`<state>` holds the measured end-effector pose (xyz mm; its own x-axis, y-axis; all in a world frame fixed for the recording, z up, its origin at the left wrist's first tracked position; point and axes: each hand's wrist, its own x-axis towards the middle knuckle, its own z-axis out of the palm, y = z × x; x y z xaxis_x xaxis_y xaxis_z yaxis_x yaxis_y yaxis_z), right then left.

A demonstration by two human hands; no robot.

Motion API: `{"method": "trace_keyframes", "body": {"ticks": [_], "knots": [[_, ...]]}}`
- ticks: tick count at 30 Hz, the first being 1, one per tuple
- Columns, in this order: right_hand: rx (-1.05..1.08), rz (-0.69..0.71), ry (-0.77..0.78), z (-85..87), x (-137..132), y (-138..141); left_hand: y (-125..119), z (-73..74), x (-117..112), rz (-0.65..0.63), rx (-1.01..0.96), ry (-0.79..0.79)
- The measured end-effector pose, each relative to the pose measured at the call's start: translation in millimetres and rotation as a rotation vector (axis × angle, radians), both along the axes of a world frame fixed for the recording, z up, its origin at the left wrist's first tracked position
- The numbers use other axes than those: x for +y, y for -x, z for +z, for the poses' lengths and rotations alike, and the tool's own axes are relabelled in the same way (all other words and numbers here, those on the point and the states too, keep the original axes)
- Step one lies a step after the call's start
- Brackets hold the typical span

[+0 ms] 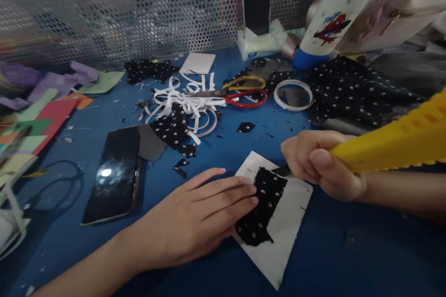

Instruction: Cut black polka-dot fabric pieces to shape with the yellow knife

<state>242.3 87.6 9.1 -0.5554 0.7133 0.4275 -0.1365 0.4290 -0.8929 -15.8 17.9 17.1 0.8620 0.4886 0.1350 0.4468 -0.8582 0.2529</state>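
My left hand (195,218) lies flat with fingers stretched out, pressing on a strip of black polka-dot fabric (261,213) that lies on a white card (282,236) on the blue table. My right hand (320,164) is closed around the tip end of a yellow ridged tool (393,141), which looks like a craft knife. Its point sits at the fabric's upper edge.
A black phone (114,174) lies to the left. Scissors with red and yellow handles (240,93) rest on white paper strips (188,102). A tape ring (293,95), more dotted fabric (351,88), a white bottle (334,14), coloured paper (38,116) and a mesh wall (139,4) surround the work.
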Motion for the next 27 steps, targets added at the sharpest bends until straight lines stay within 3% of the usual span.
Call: {"method": "trace_keyframes", "body": {"ticks": [11, 27], "knots": [[0.054, 0.051, 0.139, 1.4, 2.6, 3.0, 0.0, 0.1, -0.4, -0.001, -0.011, 0.017], [-0.029, 0.038, 0.144, 4.7, 2.2, 4.3, 1.5, -1.0, -0.2, 0.007, -0.049, 0.037]]}}
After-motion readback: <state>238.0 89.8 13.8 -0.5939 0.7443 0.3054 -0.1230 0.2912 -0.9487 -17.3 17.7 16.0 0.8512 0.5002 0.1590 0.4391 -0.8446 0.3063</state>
